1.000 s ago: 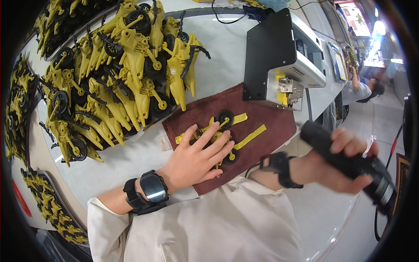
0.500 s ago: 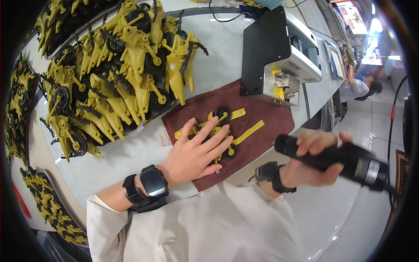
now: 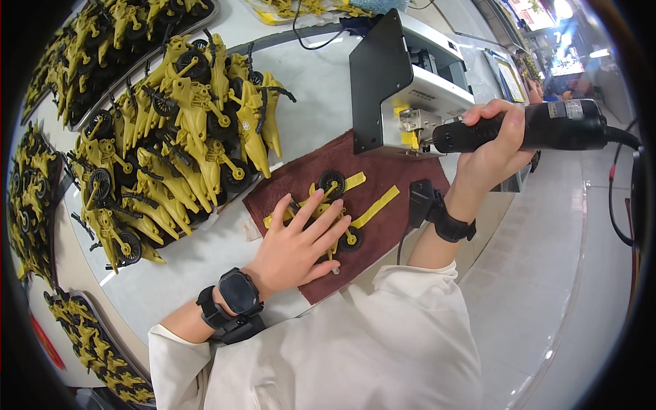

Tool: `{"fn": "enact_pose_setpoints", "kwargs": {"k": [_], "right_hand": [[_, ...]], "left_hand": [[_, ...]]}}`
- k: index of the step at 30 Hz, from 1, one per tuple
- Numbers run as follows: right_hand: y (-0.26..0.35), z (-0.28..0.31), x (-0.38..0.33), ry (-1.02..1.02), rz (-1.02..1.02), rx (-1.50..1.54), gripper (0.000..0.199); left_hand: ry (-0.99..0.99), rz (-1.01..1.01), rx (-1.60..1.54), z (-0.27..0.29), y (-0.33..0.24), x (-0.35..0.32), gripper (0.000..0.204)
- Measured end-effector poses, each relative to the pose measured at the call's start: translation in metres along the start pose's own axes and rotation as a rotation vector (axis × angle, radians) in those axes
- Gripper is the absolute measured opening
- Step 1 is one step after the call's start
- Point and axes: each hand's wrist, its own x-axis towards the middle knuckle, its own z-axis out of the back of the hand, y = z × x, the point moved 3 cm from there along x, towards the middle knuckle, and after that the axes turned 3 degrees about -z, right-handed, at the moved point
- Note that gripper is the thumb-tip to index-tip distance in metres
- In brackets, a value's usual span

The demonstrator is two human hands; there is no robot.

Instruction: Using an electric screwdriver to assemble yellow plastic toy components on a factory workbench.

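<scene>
Head view: right hand [image 3: 493,140], clenched round black driver [image 3: 564,126], has swung its tip to the silver machine [image 3: 437,99]; contact unclear. Left hand [image 3: 292,247] still spread, ungripping, over yellow toy bike [image 3: 333,184] on maroon cloth [image 3: 307,166]: work steadied, tool clear.

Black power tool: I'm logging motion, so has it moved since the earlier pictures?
Yes: the black power tool moved toward the boxy machine, now right beside it.

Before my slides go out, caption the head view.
Left hand over toy parts on cloth; right hand holding black tool by machine.
</scene>
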Motion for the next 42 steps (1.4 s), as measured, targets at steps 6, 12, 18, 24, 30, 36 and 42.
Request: {"fn": "enact_pose_setpoints", "kwargs": {"k": [6,12,18,24,30,36,42], "right_hand": [[0.021,0.010,-0.046,0.278,-0.243,0.315,0.064],[0.046,0.017,-0.105,0.406,-0.173,0.420,0.073],[0.050,0.021,-0.127,0.402,-0.123,0.409,0.074],[0.050,0.020,-0.133,0.365,-0.160,0.410,0.075],[0.034,0.004,-0.140,0.327,-0.267,0.177,0.072],[0.030,0.003,-0.139,0.371,-0.256,0.214,0.067],[0.029,0.006,-0.139,0.455,-0.226,0.365,0.060]], "left_hand": [[0.001,0.008,0.008,0.003,0.002,0.000,0.069],[-0.003,0.016,0.003,0.003,0.002,0.000,0.069],[-0.018,0.017,-0.023,0.002,0.002,0.000,0.070],[-0.019,0.015,-0.030,0.002,0.002,-0.001,0.072],[-0.039,0.008,-0.012,0.003,0.002,0.000,0.071],[-0.035,0.008,-0.044,0.001,0.003,0.001,0.072],[-0.034,0.027,0.009,-0.002,0.004,0.000,0.069]]}}
